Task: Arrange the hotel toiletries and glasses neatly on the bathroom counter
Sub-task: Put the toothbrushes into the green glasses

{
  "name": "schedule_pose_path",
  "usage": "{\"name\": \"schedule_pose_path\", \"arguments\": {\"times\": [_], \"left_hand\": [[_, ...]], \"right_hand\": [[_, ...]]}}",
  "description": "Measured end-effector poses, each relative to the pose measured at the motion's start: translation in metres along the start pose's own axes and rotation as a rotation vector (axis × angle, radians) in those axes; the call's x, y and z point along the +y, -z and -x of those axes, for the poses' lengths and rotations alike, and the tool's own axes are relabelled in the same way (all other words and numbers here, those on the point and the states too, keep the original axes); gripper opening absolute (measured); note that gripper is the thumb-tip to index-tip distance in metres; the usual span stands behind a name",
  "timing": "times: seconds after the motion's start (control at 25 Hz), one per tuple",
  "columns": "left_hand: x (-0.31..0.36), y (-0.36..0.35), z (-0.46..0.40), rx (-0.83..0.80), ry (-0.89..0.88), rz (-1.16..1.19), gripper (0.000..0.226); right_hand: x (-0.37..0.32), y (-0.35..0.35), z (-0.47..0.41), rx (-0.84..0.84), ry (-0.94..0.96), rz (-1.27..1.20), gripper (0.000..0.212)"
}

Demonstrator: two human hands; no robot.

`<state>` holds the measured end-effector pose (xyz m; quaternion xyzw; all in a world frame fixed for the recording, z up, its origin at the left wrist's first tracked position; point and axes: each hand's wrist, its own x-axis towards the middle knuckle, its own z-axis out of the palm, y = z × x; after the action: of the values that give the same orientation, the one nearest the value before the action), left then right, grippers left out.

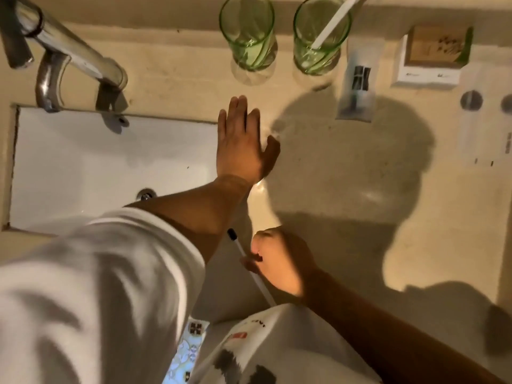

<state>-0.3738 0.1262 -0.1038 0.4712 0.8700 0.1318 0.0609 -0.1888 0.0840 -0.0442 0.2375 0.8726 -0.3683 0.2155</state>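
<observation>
— Nearest, low in the view: right hand (279,261) curled round a white toothbrush (250,268), dark bristle head up and to the left, handle running down toward the body. Held just above the near edge of the worktop (360,217), not yet placed.

— And done so far?

— Looks well along. Two green glasses: left glass (248,34) and right glass (321,37), upright side by side at the back of the worktop, the right one already holding another white toothbrush (336,22), leaning. Just right of them a clear sachet (357,90) lying flat, then a small boxed item (432,56) (soap, perhaps; print too blurred to read). Further right, more flat packets (487,126) in a row.

— Left to do?

— Probably only the held toothbrush; left glass seemingly empty, so likely bound there. A judgement, no more.

— Fingers relative to it?

— Right fingers (256,257) wrapped on the upper handle, just below the head. Left hand (243,142) flat, fingers straight and together, thumb out, beside the sink (97,162) corner; touching the worktop or hovering, cannot tell. Holding nothing, well apart from the toothbrush, nearer the glasses.
</observation>
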Motion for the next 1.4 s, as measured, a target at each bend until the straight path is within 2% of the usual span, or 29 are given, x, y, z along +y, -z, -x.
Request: {"name": "schedule_pose_path", "arguments": {"times": [0.12,0.4,0.52,0.68,0.84,1.0,1.2,1.4], "left_hand": [[0.002,-0.002,0.002,0.001,0.009,0.006,0.055],[0.004,-0.003,0.001,0.027,0.029,0.044,0.056],[0.004,-0.001,0.0,0.019,0.033,0.044,0.056],[0.002,0.0,-0.003,0.008,0.041,0.064,0.054],[0.004,0.002,-0.004,-0.062,0.076,0.025,0.058],[0.004,0.006,-0.005,-0.085,0.074,-0.028,0.066],[0.005,0.006,-0.005,-0.113,0.08,-0.065,0.069],[0.004,0.004,-0.008,-0.102,0.07,-0.044,0.066]], "right_hand": [[-0.017,-0.015,0.003,-0.034,-0.072,0.115,0.034],[-0.004,-0.009,0.009,0.147,-0.248,0.052,0.026],[0.02,0.02,0.007,0.293,-0.34,-0.211,0.025],[0.039,0.075,-0.013,0.583,-0.425,-0.623,0.014],[0.031,0.137,-0.041,0.751,-0.365,-0.963,0.011],[0.015,0.196,-0.07,0.843,-0.227,-1.27,0.012],[-0.002,0.241,-0.109,0.971,-0.027,-1.312,0.014],[-0.014,0.262,-0.147,1.019,-0.011,-1.252,0.02]]}}
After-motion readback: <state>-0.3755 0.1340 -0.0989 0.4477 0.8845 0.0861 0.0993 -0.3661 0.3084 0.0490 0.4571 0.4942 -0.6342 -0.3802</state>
